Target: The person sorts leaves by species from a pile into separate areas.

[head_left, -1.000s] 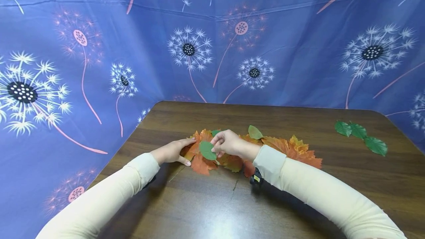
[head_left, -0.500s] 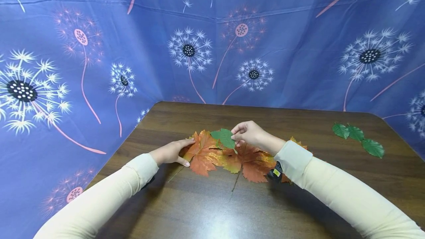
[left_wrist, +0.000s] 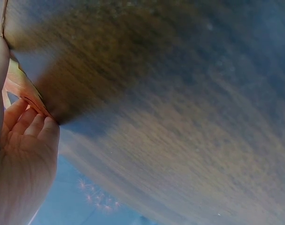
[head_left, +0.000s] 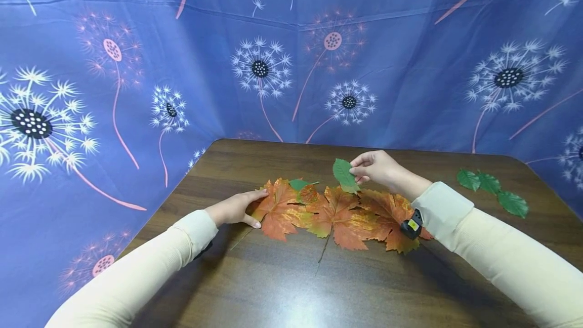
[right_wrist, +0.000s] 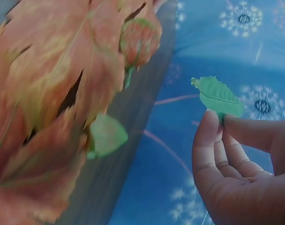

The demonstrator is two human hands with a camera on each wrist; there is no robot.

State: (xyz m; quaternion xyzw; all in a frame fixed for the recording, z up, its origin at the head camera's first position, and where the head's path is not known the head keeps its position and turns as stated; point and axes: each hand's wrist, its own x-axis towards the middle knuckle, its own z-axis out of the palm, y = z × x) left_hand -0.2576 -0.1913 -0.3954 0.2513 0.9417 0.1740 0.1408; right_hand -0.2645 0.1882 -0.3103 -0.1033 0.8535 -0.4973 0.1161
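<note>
In the head view my right hand (head_left: 375, 168) pinches a green leaf (head_left: 342, 172) with a toothed edge, raised above the back edge of a row of orange maple leaves (head_left: 336, 211). The right wrist view shows this leaf (right_wrist: 220, 97) between thumb and fingertips. My left hand (head_left: 237, 210) rests at the row's left end, thumb and fingers spread, touching the outermost maple leaf (head_left: 278, 211). In the left wrist view its fingertips (left_wrist: 48, 126) meet that leaf's edge. A small red-green round leaf (head_left: 308, 194) and a green leaf (head_left: 298, 184) lie along the row's back.
Three green leaves (head_left: 489, 183) lie at the right of the brown wooden table (head_left: 255, 161). A pale green leaf (right_wrist: 108, 135) sticks out from the maple leaves. Thin stems (head_left: 324, 249) point toward the front. A blue dandelion-print cloth (head_left: 205, 65) hangs behind.
My right hand has carried the green leaf rightward and a little back along the row, uncovering the maple leaves and the red-green leaf. The left hand stays put.
</note>
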